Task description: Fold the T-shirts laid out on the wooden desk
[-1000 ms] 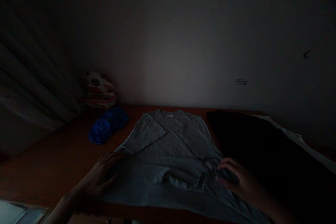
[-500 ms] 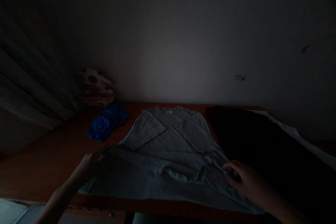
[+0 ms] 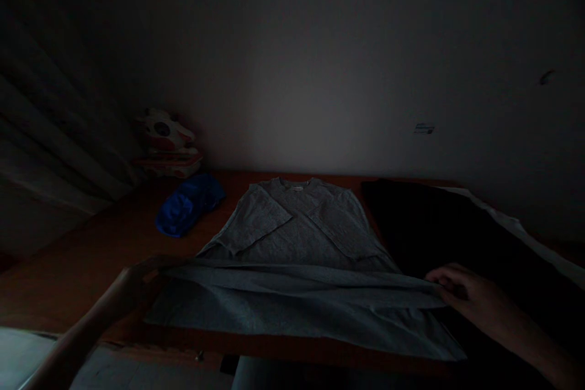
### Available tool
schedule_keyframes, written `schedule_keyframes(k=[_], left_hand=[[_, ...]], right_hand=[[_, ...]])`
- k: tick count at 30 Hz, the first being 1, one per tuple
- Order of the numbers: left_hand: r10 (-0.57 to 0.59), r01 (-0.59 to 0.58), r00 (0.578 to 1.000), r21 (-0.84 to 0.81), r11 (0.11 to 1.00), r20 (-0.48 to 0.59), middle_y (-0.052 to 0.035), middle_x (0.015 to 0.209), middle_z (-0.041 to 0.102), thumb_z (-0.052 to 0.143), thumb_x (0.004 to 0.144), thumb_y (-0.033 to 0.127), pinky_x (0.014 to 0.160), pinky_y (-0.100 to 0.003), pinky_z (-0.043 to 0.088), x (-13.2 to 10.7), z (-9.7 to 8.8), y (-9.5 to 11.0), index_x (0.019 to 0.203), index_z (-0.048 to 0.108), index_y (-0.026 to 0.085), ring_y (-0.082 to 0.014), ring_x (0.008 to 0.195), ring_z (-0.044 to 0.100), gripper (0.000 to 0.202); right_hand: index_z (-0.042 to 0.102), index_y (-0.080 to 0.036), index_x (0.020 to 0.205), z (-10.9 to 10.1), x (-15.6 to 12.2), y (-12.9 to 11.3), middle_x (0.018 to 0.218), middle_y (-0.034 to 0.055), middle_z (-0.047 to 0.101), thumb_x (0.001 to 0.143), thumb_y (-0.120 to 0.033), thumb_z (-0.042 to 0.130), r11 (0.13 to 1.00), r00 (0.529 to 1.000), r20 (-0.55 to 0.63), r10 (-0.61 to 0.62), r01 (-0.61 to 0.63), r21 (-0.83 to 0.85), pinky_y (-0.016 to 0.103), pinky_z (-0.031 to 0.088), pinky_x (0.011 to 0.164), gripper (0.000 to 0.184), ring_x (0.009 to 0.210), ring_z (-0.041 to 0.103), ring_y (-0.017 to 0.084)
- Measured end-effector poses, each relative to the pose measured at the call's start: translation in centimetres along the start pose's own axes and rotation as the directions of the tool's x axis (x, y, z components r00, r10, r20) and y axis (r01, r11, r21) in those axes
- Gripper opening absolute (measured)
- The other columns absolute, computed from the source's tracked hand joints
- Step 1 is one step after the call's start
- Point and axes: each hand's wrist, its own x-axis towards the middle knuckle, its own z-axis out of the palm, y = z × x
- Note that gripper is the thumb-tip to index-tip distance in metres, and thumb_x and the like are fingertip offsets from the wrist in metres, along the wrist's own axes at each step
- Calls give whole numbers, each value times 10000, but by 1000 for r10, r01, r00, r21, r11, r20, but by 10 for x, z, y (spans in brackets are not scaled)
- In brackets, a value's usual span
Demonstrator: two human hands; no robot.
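A grey T-shirt (image 3: pixel 292 231) lies on the wooden table with its collar towards the wall and both sleeves folded inward across the chest. My left hand (image 3: pixel 141 274) grips the shirt's left side, its fingers partly lost in the dark. Opposite it, my right hand (image 3: pixel 454 283) pinches the right end of the same fabric. Between the two hands a band of cloth is stretched nearly straight across the shirt. Below that band, the hem part spreads flat close to the table's front edge.
On the left is a shiny blue bundle (image 3: pixel 189 204), with a cow-shaped toy (image 3: pixel 167 143) behind it. A black cloth (image 3: pixel 425 231) covers the table's right side, over a white one (image 3: pixel 498 219). The wooden table (image 3: pixel 86 268) meets the wall; a curtain (image 3: pixel 50 134) hangs at left.
Both hands have moved apart, the right hand further right and the left hand further left. The cloth between them, loose and wrinkled before, is now drawn taut.
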Motion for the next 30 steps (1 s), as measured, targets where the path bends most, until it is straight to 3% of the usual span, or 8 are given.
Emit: schedule_keyframes(k=[3,6,9,12,17,19,25,30], left_hand=[[115,-118,991,39,992,66,-29,1165,766,545,885,394,889,-359,598,-1,0,10,1140,745,336,-234,969,733,329],[218,-231,971,138,963,101,-43,1284,710,630,849,381,968,-386,562,3,-1,34,1233,701,348,-265,1120,677,392],[295,-318,947,238,918,130,-39,1343,672,682,842,420,1027,-424,519,9,-2,56,1188,728,368,-291,1210,618,353],[336,-358,934,260,897,124,-37,1275,712,632,899,398,1008,-436,521,13,-1,65,1113,763,362,-286,1184,628,254],[354,-381,920,170,909,170,-73,1206,752,470,1009,377,1005,-390,526,12,2,67,1156,759,273,-247,1134,675,341],[330,-349,931,121,929,155,-80,1191,759,461,1009,399,999,-370,532,13,4,68,1127,767,256,-247,1127,686,357],[97,-93,992,-50,994,77,-112,1143,759,415,991,537,877,-290,572,22,7,73,1153,708,192,-234,976,732,480],[81,-76,995,-69,995,66,-119,1102,756,395,990,559,838,-275,572,31,14,78,1127,698,188,-229,946,722,499]], right_hand=[[727,-286,770,3,-4,-5,843,67,728,762,-537,632,998,993,105,-55,57,-24,347,578,717,268,776,703,236],[706,-279,786,9,-5,-16,901,66,717,769,-509,658,992,979,176,-106,117,-55,342,577,746,235,823,700,229],[717,-283,949,15,-5,-27,1017,81,712,785,-500,664,981,983,112,-142,155,-116,400,569,858,278,946,696,263],[717,-303,1068,18,-12,-36,1132,88,699,811,-498,666,955,973,37,-227,229,-188,452,530,961,326,1061,669,289],[759,-365,1000,23,-20,-48,1117,31,739,841,-505,697,905,901,281,-329,386,-178,423,529,936,220,1052,678,261],[770,-360,958,26,-15,-46,1028,24,770,870,-497,657,910,895,310,-321,382,-162,441,536,903,198,978,702,258],[733,-316,1075,31,2,-35,1022,63,769,918,-572,537,972,970,133,-205,217,-86,433,553,902,359,961,717,259],[698,-321,1208,32,6,-35,1123,73,742,703,-629,781,975,961,226,-161,190,-112,425,554,926,597,1046,688,287]])
